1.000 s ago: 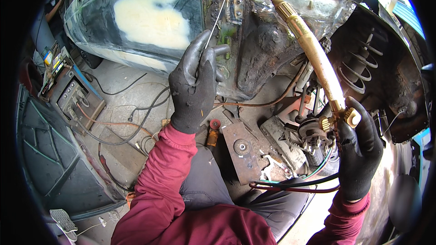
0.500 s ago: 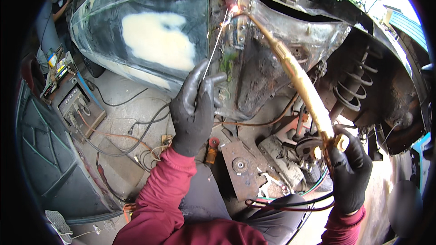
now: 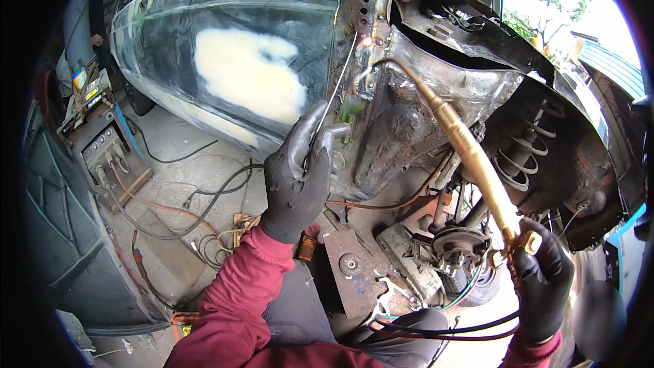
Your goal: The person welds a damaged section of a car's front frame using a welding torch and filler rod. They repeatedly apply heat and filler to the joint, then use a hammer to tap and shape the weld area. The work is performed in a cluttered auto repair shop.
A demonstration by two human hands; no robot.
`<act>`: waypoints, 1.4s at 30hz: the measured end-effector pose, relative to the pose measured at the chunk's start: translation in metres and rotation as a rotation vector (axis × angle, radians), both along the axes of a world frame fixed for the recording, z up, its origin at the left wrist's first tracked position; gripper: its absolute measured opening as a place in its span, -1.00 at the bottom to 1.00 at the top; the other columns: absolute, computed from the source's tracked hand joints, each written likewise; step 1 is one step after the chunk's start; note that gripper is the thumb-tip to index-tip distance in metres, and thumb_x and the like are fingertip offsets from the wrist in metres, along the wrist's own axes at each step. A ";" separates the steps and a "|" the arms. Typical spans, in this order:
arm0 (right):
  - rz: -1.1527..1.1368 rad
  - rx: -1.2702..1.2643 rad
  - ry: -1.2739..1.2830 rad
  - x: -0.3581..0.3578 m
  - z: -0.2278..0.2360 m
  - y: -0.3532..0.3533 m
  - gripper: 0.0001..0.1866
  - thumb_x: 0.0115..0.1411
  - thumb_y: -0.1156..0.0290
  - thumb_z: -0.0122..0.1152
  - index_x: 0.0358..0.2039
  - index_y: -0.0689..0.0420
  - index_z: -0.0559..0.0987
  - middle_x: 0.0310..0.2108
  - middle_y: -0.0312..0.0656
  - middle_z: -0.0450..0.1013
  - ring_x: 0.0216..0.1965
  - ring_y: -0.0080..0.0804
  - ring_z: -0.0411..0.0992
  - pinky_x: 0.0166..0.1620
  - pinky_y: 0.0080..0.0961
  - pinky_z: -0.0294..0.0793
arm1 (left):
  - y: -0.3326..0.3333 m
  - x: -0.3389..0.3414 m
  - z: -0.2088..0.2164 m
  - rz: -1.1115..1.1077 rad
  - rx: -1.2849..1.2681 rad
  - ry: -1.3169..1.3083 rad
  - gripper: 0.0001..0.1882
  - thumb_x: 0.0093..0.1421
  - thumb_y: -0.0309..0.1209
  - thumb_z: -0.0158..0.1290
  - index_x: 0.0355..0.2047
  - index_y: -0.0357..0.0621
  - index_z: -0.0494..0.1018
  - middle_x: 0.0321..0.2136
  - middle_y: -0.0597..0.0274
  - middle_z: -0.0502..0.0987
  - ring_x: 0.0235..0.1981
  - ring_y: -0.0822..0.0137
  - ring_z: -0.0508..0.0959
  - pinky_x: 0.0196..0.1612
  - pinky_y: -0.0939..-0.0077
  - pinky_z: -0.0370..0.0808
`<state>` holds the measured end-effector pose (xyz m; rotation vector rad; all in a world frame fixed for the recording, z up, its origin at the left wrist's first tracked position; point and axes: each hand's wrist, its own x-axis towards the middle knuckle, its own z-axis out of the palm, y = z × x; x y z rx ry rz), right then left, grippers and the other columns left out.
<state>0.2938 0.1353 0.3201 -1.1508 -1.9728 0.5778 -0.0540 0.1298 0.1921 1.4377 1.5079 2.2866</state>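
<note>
My left hand [image 3: 294, 187], in a dark glove, pinches a thin metal filler rod [image 3: 338, 88]. The rod's upper end lies just left of a small glowing spot [image 3: 368, 41] on the car body's rusty door pillar [image 3: 359, 8]. In my gloved right hand [image 3: 543, 283] is a brass gas torch [image 3: 482, 172], gripped at its valve end. Its bent tip points at the pillar's seam, below the glowing spot; I cannot make out a flame clearly. Dark hoses [image 3: 449, 329] run from the torch's lower end across my lap.
A car door [image 3: 252, 71] with a pale filler patch stands at left. Right of the pillar are a bare wheel arch, a coil spring [image 3: 521, 160] and a brake hub [image 3: 458, 245]. A welding machine [image 3: 112, 153], cables and a spray can [image 3: 308, 242] stand on the floor. Someone [image 3: 82, 17] is far left.
The torch tip has drawn back down from the bright spot, and the sparks are gone. Both hands still hold their tools. The whole view has shifted slightly.
</note>
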 end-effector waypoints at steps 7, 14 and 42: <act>-0.013 0.198 0.078 -0.018 0.003 0.007 -0.61 0.33 0.56 0.26 0.16 0.34 0.64 -0.03 -0.13 0.65 -0.05 -0.48 0.59 0.08 -0.46 0.57 | 0.008 0.002 0.012 -0.018 0.018 -0.002 -0.53 0.59 -0.42 -0.06 0.42 -0.32 0.34 -0.05 0.02 0.74 -0.46 0.62 0.55 -0.34 0.64 0.54; 0.033 0.266 0.044 -0.027 0.003 0.011 -0.63 0.35 0.56 0.31 0.16 0.31 0.64 -0.01 -0.13 0.64 0.00 -0.46 0.56 0.10 -0.45 0.54 | 0.011 0.000 0.014 -0.046 0.006 0.010 -0.53 0.59 -0.41 -0.05 0.43 -0.29 0.34 -0.06 0.07 0.74 -0.45 0.63 0.53 -0.35 0.65 0.52; 0.049 0.276 0.037 -0.031 -0.007 0.020 -0.61 0.40 0.49 0.33 0.20 0.29 0.62 0.03 -0.12 0.65 0.05 -0.45 0.59 0.18 -0.42 0.54 | 0.014 -0.003 0.015 0.015 0.008 0.087 -0.55 0.59 -0.39 -0.05 0.40 -0.30 0.37 -0.07 0.06 0.75 -0.47 0.65 0.51 -0.35 0.63 0.56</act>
